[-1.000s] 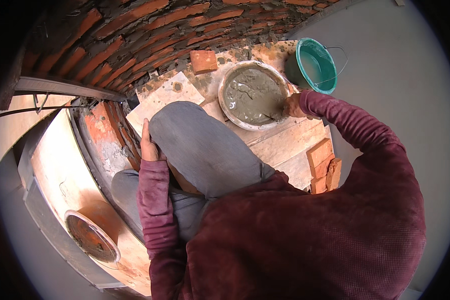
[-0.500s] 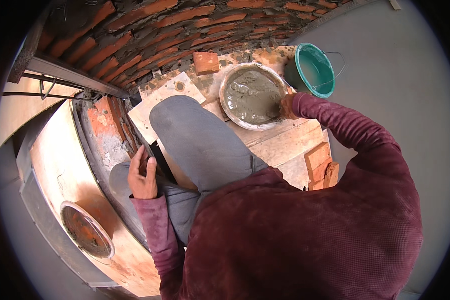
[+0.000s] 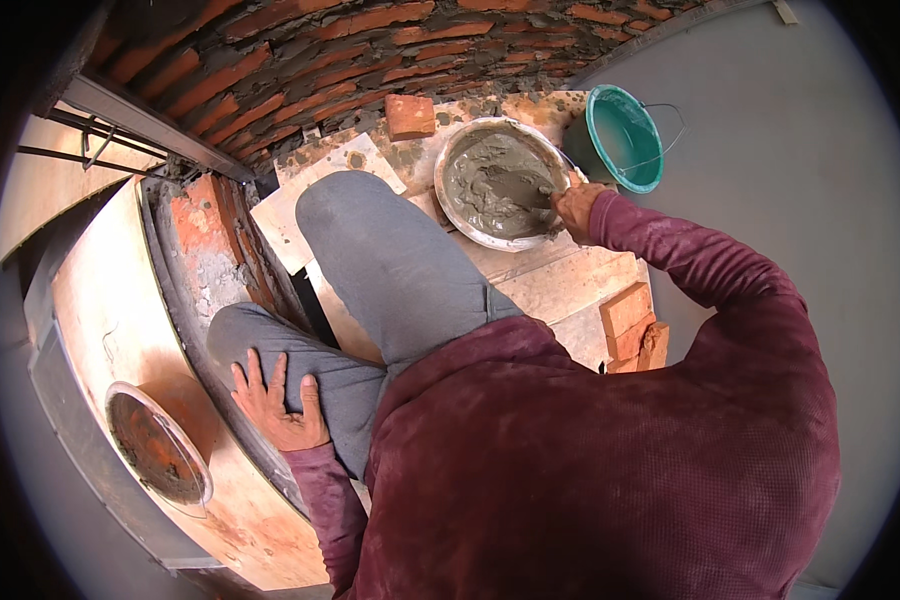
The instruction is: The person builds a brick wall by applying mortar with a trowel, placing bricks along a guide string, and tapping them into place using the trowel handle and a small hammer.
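Observation:
A round white-rimmed bucket [image 3: 443, 200] full of wet grey mortar [image 3: 495, 185] stands on the boards ahead of me. My right hand [image 3: 576, 210] is closed at its right rim, gripping what looks like a trowel [image 3: 544, 197]; mortar and my fingers hide most of it. On my left leg, near the knee, my left hand [image 3: 278, 408] lies with fingers spread and nothing in it. Just beyond my right hand is a green bucket [image 3: 596, 150] with a wire handle and cloudy liquid inside.
A brick wall [image 3: 370, 65] with rough mortar joints curves across the far side. One loose brick [image 3: 410, 117] sits before it; several more bricks [image 3: 630, 320] lie at my right. Down at the left, a mortar-stained bucket [image 3: 160, 445] rests on a pale board [image 3: 120, 300]. Metal bars [image 3: 90, 140] stick out at upper left.
My left hand has come down from a raised, half-curled pose and spread onto my leg. My right hand has shifted slightly at the mortar bucket's rim, and the mortar's surface looks more churned.

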Available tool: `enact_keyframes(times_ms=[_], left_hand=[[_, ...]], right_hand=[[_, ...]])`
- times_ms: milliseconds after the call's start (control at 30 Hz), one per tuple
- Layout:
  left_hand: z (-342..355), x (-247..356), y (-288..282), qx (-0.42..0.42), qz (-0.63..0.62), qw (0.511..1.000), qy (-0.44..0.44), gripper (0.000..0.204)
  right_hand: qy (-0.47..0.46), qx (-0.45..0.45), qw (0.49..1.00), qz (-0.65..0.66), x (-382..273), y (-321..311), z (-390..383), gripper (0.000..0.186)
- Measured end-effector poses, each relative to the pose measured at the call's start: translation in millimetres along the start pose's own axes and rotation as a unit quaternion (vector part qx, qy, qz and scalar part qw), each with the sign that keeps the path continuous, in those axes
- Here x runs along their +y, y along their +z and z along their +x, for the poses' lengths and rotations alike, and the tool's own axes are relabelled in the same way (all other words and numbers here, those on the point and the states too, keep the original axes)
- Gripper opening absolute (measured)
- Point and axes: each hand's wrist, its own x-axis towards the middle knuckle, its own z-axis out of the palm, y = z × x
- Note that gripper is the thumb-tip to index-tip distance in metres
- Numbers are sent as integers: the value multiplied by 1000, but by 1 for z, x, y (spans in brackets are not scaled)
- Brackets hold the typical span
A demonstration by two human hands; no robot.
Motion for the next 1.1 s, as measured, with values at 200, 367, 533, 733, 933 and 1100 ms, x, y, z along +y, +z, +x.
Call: enact_keyframes(times_ms=[200,367,533,733,933,1100], left_hand=[[1,2,0,5,-9,1000,8,35],[-3,0,1,12,-12,1000,-2,35],[-6,-3,2,17,-8,1000,-4,34],[-5,3,1,20,-27,999,-1,32],[-7,-1,-1,11,-18,1000,6,31],[-7,2,-2,4,-14,1000,7,32]], right_hand=[[-276,9,950,-144,34,22,37,37],[-365,-64,870,-325,54,40,52,48],[70,-119,990,-13,41,1,5,43],[-171,-90,979,60,54,36,28,31],[-44,-17,997,60,6,45,58,35],[-62,-37,943,325,4,30,49,26]])
